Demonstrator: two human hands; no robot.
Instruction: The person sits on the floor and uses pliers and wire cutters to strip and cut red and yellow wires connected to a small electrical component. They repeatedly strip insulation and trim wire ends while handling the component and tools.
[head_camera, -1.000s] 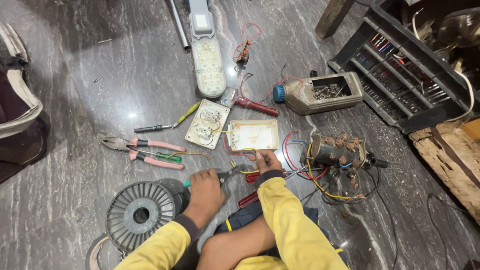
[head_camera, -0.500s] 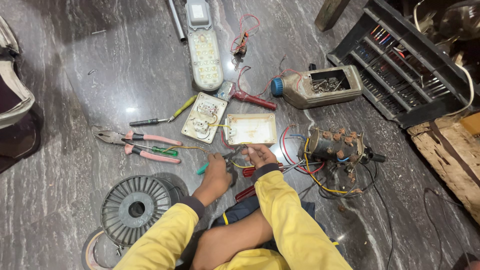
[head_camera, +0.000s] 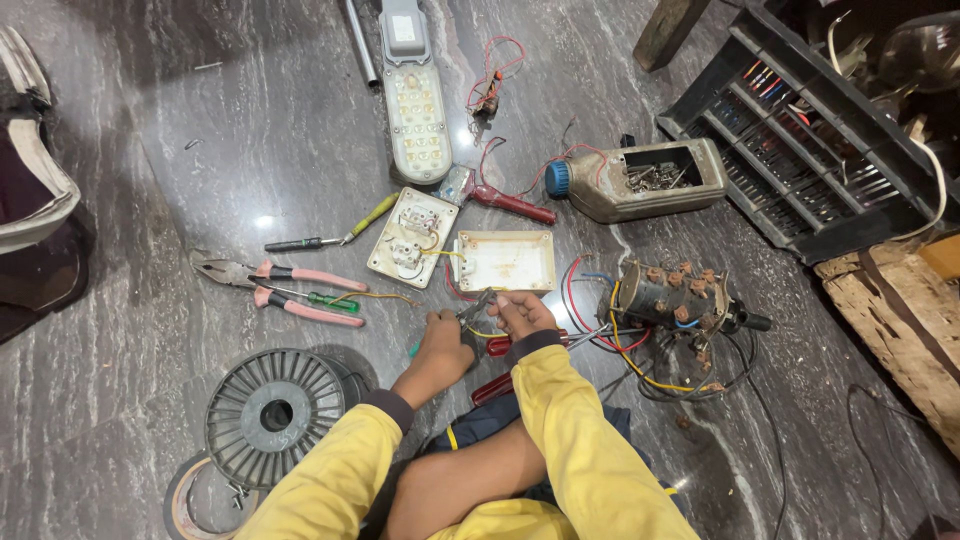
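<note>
Head view, looking down at a grey marble floor (head_camera: 150, 150), person seated on it in yellow sleeves

Left hand (head_camera: 445, 340) closed around a small tool with a dark tip and green handle end (head_camera: 413, 350); the tip points toward the right hand. Can't tell exactly what kind of tool it is

Right hand (head_camera: 520, 315) fingers curled in, pinching a thin yellow wire (head_camera: 480, 332) right where the tool tip meets it. Both hands nearly touching, just below the cream plastic box (head_camera: 505, 260)

Yellow wire runs up from the hands toward the box and the switch plate (head_camera: 412, 238) lying beside it on the left, the two joined by short wires

Left of the hands: pink-handled pliers (head_camera: 290, 285) with a green screwdriver (head_camera: 335, 300) lying between the handles. Above that a second screwdriver, black and yellow-green (head_camera: 330, 238)

Right of the hands, near: a motor-like part with copper terminals (head_camera: 670, 295) in a tangle of red, yellow, blue and black wires

Lower left: grey ribbed spool (head_camera: 275, 412), next to the left forearm

Further up: long LED lamp head (head_camera: 415, 100), red-handled tool (head_camera: 505, 200), cut-open plastic can holding screws (head_camera: 650, 180) with blue cap. Top right a black slatted crate (head_camera: 800, 150)
</note>
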